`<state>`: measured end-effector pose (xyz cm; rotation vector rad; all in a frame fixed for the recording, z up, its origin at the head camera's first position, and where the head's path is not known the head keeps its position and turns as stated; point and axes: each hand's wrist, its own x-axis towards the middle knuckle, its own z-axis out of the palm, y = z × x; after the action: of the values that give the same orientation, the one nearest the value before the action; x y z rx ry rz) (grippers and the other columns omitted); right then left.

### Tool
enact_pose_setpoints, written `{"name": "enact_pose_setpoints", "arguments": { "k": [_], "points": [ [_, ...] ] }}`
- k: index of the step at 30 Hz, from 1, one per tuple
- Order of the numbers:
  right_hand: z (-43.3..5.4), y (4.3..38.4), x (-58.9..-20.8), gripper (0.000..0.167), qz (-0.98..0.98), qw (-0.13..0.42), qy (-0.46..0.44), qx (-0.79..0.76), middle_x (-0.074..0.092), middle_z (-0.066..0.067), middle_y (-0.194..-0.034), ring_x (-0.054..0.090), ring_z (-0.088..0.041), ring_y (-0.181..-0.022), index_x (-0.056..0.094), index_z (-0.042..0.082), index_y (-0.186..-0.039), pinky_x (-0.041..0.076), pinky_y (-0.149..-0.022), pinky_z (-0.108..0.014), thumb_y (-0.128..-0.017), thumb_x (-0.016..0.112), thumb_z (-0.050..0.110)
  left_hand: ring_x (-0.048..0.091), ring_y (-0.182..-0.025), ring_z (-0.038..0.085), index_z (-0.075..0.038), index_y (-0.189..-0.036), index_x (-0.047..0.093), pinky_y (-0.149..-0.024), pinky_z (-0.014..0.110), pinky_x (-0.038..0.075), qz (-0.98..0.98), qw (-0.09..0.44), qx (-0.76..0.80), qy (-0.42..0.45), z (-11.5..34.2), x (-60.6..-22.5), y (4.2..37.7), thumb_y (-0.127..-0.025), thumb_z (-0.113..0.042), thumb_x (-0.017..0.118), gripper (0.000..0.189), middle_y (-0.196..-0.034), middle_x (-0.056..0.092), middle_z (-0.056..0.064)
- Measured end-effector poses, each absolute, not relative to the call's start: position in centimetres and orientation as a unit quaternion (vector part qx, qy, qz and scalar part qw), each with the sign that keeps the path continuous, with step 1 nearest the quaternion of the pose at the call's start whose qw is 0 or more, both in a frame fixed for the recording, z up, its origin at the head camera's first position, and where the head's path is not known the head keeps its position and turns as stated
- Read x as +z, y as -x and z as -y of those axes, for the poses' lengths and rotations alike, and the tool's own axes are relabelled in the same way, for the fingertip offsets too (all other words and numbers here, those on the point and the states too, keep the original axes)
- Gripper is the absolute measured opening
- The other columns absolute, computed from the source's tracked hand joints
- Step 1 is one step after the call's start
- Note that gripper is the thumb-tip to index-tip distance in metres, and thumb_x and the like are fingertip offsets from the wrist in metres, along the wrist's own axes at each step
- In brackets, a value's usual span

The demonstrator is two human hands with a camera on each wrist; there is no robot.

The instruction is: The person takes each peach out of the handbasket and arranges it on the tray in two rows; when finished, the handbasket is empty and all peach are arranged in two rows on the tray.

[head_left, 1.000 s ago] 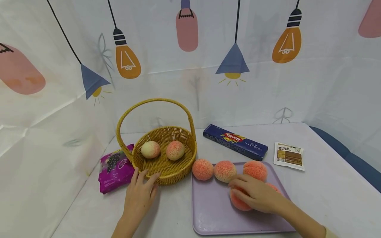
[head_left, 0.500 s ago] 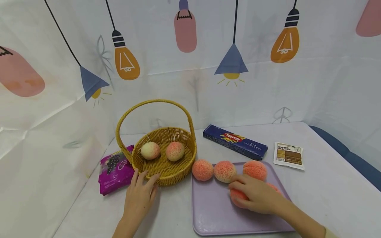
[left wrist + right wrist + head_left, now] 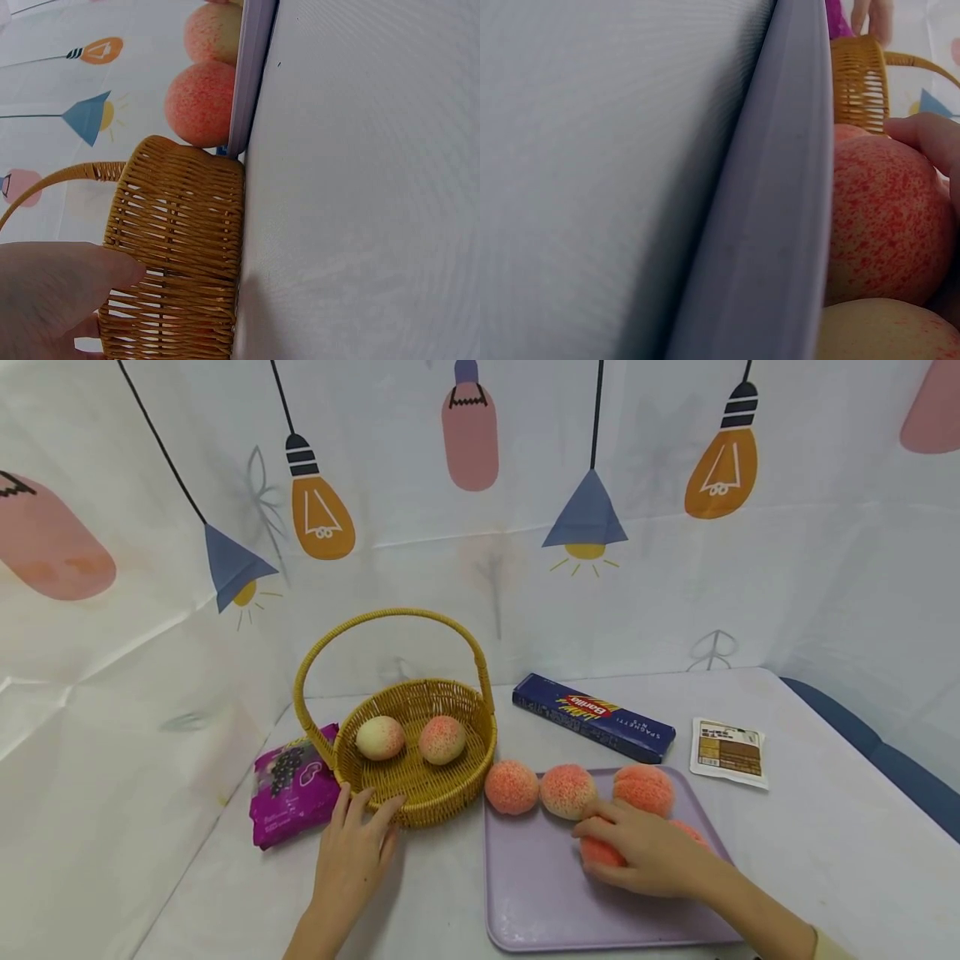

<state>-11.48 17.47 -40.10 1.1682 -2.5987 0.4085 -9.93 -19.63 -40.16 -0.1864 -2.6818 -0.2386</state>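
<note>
My left hand (image 3: 351, 856) grips the front rim of a golden wicker basket (image 3: 431, 814) with a tall arched handle. In the left wrist view its thumb (image 3: 112, 266) presses on the woven outer wall. Two pale, red-speckled peaches (image 3: 442, 740) lie inside the basket. On the lilac tray (image 3: 525, 893), my right hand (image 3: 648, 852) curls over a pink peach (image 3: 600, 850), fingers on its far side and thumb near its front. The right wrist view shows a digit against a speckled peach (image 3: 892, 225); the palm side is mostly hidden.
More peaches (image 3: 568, 792) sit along the tray's back, one partly behind my right hand. A purple grape packet (image 3: 292, 793) leans by the basket's left side. A blue spaghetti box (image 3: 592, 718) and a small white-and-brown packet (image 3: 727, 753) lie behind the tray.
The right hand's thumb has shifted slightly against the peach on the tray. The left hand stays at the basket rim, and the other objects keep their places.
</note>
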Motion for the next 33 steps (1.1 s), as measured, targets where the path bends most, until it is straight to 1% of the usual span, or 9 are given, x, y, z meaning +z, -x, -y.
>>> {"name": "enact_pose_setpoints", "arguments": {
  "k": [8,12,15,18,20,23,25,27,33],
  "points": [
    [-17.5,11.5,-39.8,0.026,0.897,0.121,-0.394,0.158,0.051,0.015,-0.109,0.05,-0.004,-0.098,0.063,0.026,-0.106,0.048,-0.083,-0.033,-0.082,0.066,0.036,0.029,-0.126,0.046,-0.024,-0.113,0.063,-0.078,0.064,0.042,0.968,0.225,-0.086,0.069,19.6,-40.0,9.8,-0.079,-0.019,0.072,0.036,-0.121,0.051,0.02],
    [-17.6,11.5,-39.3,0.031,0.906,0.098,-0.379,0.157,0.051,0.013,-0.111,0.049,-0.006,-0.1,0.063,0.024,-0.11,0.047,-0.084,-0.033,-0.082,0.065,0.039,0.03,-0.125,0.047,-0.024,-0.112,0.063,-0.077,0.065,0.042,0.966,0.231,-0.086,0.073,19.5,-40.0,9.8,-0.078,-0.018,0.072,0.036,-0.12,0.051,0.02],
    [-17.6,11.6,-38.6,0.035,0.917,0.076,-0.362,0.151,0.05,0.012,-0.114,0.047,-0.007,-0.102,0.062,0.024,-0.115,0.046,-0.086,-0.034,-0.084,0.063,0.04,0.029,-0.126,0.046,-0.024,-0.113,0.063,-0.078,0.064,0.042,0.969,0.222,-0.087,0.069,19.5,-39.9,9.8,-0.079,-0.019,0.072,0.036,-0.121,0.051,0.019],
    [-17.3,11.8,-37.8,0.033,0.92,0.065,-0.354,0.155,0.049,0.012,-0.116,0.047,-0.008,-0.105,0.061,0.024,-0.117,0.045,-0.088,-0.036,-0.086,0.061,0.038,0.027,-0.127,0.046,-0.025,-0.114,0.062,-0.08,0.064,0.041,0.97,0.217,-0.088,0.066,19.6,-39.9,9.9,-0.079,-0.02,0.071,0.036,-0.122,0.05,0.019],
    [-16.9,12.0,-37.1,0.03,0.914,0.081,-0.365,0.157,0.05,0.011,-0.114,0.048,-0.009,-0.104,0.062,0.023,-0.114,0.046,-0.087,-0.036,-0.086,0.061,0.035,0.027,-0.127,0.046,-0.025,-0.114,0.063,-0.079,0.064,0.041,0.969,0.221,-0.09,0.067,19.6,-39.9,9.9,-0.079,-0.019,0.072,0.036,-0.122,0.05,0.019],
    [-16.1,12.3,-36.3,0.025,0.894,0.127,-0.399,0.16,0.053,0.008,-0.11,0.051,-0.011,-0.1,0.063,0.019,-0.108,0.048,-0.082,-0.035,-0.085,0.064,0.031,0.028,-0.126,0.047,-0.025,-0.113,0.063,-0.078,0.064,0.042,0.966,0.229,-0.092,0.073,19.6,-40.0,9.9,-0.078,-0.019,0.072,0.037,-0.121,0.05,0.019],
    [-15.6,12.5,-35.8,0.025,0.877,0.159,-0.424,0.163,0.055,0.005,-0.11,0.052,-0.011,-0.099,0.062,0.019,-0.107,0.049,-0.079,-0.034,-0.084,0.065,0.029,0.029,-0.126,0.047,-0.025,-0.113,0.063,-0.078,0.063,0.042,0.966,0.231,-0.091,0.075,19.6,-40.1,9.9,-0.078,-0.018,0.073,0.037,-0.121,0.051,0.02],
    [-14.9,12.7,-35.2,0.025,0.863,0.176,-0.441,0.173,0.055,0.004,-0.111,0.052,-0.01,-0.101,0.062,0.019,-0.108,0.049,-0.079,-0.032,-0.085,0.064,0.028,0.028,-0.127,0.046,-0.025,-0.113,0.063,-0.078,0.063,0.042,0.967,0.228,-0.091,0.074,19.6,-40.1,9.9,-0.078,-0.019,0.072,0.037,-0.121,0.05,0.02],
    [-13.0,12.9,-33.4,0.029,0.849,0.163,-0.466,0.187,0.053,0.005,-0.116,0.049,-0.008,-0.104,0.057,0.021,-0.117,0.049,-0.08,-0.028,-0.089,0.058,0.028,0.029,-0.126,0.046,-0.025,-0.113,0.063,-0.078,0.063,0.042,0.967,0.228,-0.089,0.076,19.6,-39.9,9.8,-0.078,-0.018,0.072,0.037,-0.121,0.05,0.02]
  ]
}}
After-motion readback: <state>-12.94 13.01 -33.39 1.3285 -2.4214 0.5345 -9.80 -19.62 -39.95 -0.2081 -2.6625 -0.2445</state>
